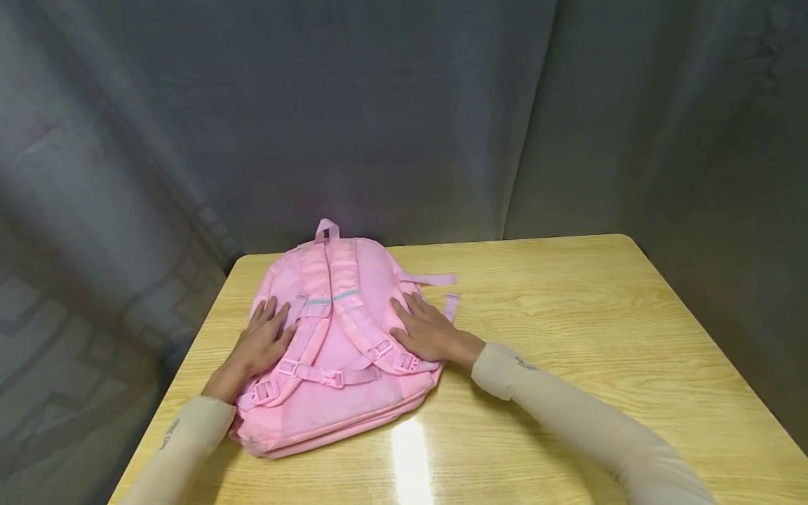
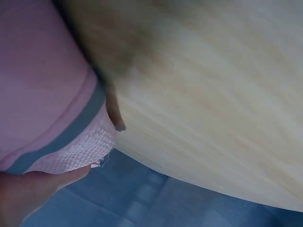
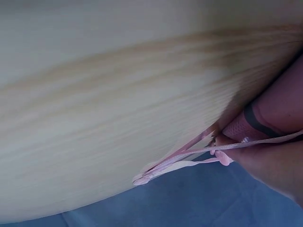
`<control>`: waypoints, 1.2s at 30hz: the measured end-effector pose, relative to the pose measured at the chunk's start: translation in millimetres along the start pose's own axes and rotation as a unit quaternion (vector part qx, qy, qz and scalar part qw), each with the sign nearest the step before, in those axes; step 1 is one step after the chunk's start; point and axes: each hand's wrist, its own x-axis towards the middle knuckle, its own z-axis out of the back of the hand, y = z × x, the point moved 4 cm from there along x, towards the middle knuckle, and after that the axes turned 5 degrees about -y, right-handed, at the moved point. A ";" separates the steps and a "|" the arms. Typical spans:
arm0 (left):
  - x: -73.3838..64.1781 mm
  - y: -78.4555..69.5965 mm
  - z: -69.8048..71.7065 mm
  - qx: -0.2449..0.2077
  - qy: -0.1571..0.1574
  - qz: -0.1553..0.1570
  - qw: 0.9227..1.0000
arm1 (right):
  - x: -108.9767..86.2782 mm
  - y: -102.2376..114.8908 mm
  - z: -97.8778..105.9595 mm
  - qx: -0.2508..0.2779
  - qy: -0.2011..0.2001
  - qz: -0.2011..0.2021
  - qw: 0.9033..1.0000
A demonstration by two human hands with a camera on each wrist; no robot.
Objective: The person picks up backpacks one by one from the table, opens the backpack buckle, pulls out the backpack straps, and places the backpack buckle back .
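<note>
A pink backpack (image 1: pixel 372 280) lies on the table's left half with its straps facing up and its top loop toward the back edge. My left hand (image 1: pixel 261 344) rests on the backpack's left side, fingers spread. On its right side, my right hand (image 1: pixel 426 330) lies with fingers spread too. Between the hands, a chest strap buckle (image 1: pixel 332 378) is fastened across the shoulder straps. In the left wrist view, a mesh side pocket (image 2: pixel 87 149) with a grey band shows beside the fingers. Loose pink webbing (image 3: pixel 163 165) trails past the hand in the right wrist view.
The light wood table (image 1: pixel 568 337) has rounded back corners, and a bright reflection marks its front. Grey curtains (image 1: pixel 379 119) hang close behind it and along both sides. Two strap ends (image 1: pixel 435 279) stick out to the right of the backpack.
</note>
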 end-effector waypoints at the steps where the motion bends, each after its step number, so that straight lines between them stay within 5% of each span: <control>1: 0.6 -2.6 -1.0 0.001 -0.002 0.001 1.000 | -2.2 -1.7 1.1 0.000 -0.001 0.001 1.000; 12: 13.1 -38.7 -17.2 -0.001 -0.006 -0.017 1.000 | -34.2 -26.5 11.3 0.012 -0.009 -0.014 1.000; 24: 28.7 -84.1 -32.7 -0.012 -0.002 -0.040 0.999 | -75.7 -53.8 25.8 0.019 -0.072 -0.017 0.997; 36: 42.9 -114.8 -50.3 -0.009 0.006 -0.068 0.998 | -103.9 -77.8 32.1 -0.005 -0.084 -0.033 0.996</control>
